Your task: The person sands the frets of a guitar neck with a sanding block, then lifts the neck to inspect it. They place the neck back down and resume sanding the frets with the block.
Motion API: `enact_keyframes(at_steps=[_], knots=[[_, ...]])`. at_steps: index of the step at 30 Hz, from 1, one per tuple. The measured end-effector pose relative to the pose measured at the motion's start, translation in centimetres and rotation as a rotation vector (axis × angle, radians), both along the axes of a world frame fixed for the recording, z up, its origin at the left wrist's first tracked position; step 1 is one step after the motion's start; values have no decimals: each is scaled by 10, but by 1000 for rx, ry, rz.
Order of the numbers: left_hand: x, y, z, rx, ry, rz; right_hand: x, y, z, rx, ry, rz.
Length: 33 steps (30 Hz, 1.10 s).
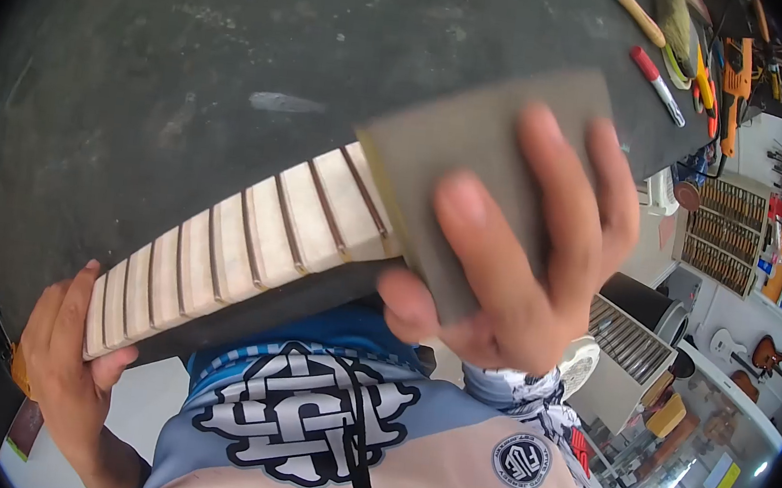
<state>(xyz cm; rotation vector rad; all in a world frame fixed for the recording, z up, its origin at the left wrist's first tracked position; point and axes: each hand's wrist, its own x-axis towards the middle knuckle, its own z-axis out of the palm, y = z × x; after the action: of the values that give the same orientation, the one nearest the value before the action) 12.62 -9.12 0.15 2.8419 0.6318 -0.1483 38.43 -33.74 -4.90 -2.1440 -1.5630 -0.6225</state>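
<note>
Grips the left end of the pale guitar neck (228, 255) in the left hand (60, 333), with fingers along the far side and thumb against the near side. Holds a flat grey block (484, 130) in the right hand (543, 289), with fingers spread over the top. Shows the neck slanting between both hands, beside the dark worktop (189, 80), with its right end hidden under the block. Cannot tell about contact there.
</note>
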Motion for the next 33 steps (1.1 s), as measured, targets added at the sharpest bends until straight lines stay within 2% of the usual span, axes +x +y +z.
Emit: enact_keyframes(at_steps=[5, 8, 12, 13, 16, 20, 23, 27, 33], knots=[[2, 1, 5, -33, 19, 1, -12, -15, -2, 10, -53, -44], [1, 2, 3, -34, 12, 4, -30, -47, -23, 155, -74, -52], [0, 3, 2, -31, 17, -5, -31, -47, -29, 307, -107, -66], [0, 3, 2, -29, 12, -6, -35, -38, -27, 328, -31, -116], [-1, 1, 2, -17, 12, -9, -30, -19, -19, 245, 41, -132], [-1, 0, 1, -9, 4, 2, -4, 2, 9, -34, 41, -31], [0, -1, 2, -18, 15, 0, -3, 5, 10, -30, 49, -35], [0, 0, 3, -8, 24, 0, -16, -7, -18, 223, 34, -5], [-1, 0, 1, -21, 10, -5, 5, 11, -4, 114, 2, 19]])
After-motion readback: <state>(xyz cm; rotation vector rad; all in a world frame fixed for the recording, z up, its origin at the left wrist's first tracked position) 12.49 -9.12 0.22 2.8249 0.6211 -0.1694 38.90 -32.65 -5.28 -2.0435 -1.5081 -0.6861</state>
